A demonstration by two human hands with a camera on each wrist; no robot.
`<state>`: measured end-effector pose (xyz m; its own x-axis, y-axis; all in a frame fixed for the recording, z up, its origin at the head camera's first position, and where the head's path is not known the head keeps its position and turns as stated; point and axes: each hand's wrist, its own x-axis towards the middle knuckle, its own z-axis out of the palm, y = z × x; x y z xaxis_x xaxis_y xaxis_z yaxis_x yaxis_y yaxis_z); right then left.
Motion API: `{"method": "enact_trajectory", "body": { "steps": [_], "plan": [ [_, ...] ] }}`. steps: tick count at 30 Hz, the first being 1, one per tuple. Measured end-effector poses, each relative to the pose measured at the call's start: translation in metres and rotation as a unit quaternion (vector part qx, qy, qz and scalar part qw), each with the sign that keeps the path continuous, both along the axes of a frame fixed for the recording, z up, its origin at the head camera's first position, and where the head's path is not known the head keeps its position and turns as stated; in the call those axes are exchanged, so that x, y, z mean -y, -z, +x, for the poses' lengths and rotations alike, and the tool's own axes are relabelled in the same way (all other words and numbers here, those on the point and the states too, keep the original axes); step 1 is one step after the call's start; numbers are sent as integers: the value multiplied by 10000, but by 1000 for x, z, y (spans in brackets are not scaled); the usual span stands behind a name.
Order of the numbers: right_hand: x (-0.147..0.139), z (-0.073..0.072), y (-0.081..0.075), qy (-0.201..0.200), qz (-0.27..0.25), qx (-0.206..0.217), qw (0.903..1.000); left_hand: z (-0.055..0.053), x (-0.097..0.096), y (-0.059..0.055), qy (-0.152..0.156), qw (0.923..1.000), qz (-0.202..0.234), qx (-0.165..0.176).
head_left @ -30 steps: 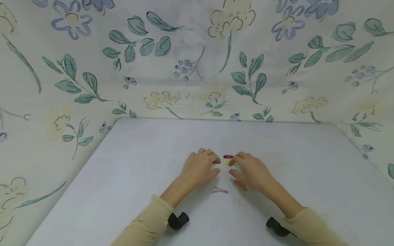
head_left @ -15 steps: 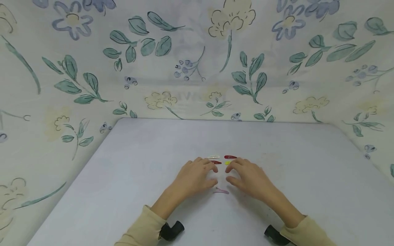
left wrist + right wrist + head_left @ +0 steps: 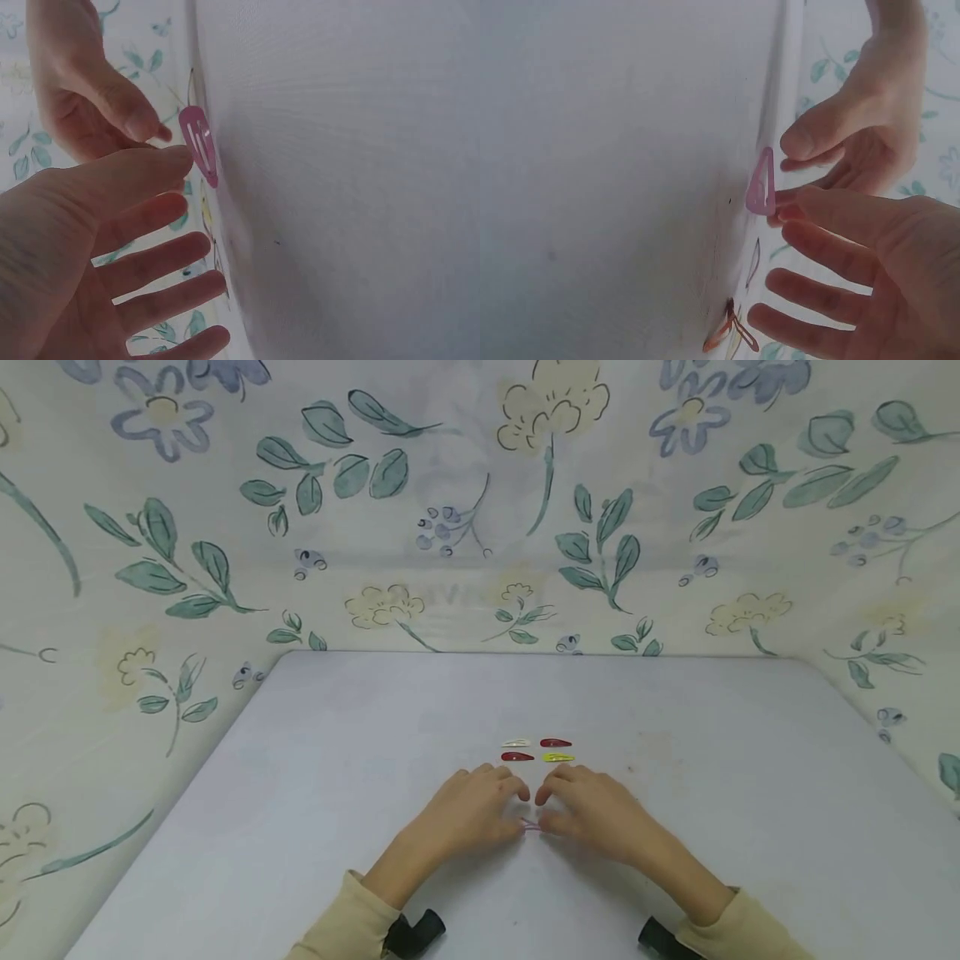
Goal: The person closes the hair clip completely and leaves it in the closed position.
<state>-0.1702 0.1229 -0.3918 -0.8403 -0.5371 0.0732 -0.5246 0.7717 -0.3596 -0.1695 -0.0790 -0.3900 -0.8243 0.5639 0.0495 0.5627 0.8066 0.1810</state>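
Observation:
A pink snap hair clip (image 3: 532, 827) lies on the white table between my two hands, partly covered by the thumbs in the head view. My left hand (image 3: 472, 806) comes in from the left, its thumb tip right at the pink clip (image 3: 193, 116) and its other fingers spread and loosely bent. From the right, my right hand (image 3: 596, 810) has its thumb close by the clip (image 3: 761, 202), fingers apart. Beyond the hands lie a white clip (image 3: 516, 743), a dark red clip (image 3: 556, 742), another red clip (image 3: 517, 757) and a yellow clip (image 3: 558, 757).
An orange clip (image 3: 720, 336), standing splayed, shows low in the right wrist view; the right hand hides it from the head camera. The white tabletop (image 3: 375, 710) meets a flower-patterned cloth (image 3: 450, 610) at its back edge.
Both hands have drawn back toward the body, from the group of clips at the rear to the pink clip. The red, white and yellow clips are now uncovered.

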Motion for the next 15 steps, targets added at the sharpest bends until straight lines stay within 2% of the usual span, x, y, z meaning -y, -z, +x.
{"method": "enact_trajectory", "body": {
  "steps": [7, 15],
  "plan": [
    [0, 6, 5, -255, 208, -253, 9991, 3, -1, 4, 109, 9997, 87, 206],
    [0, 9, 6, -290, 282, -377, 9985, 4, -2, 7, 158, 9999, -42, -28]
  ]
}}
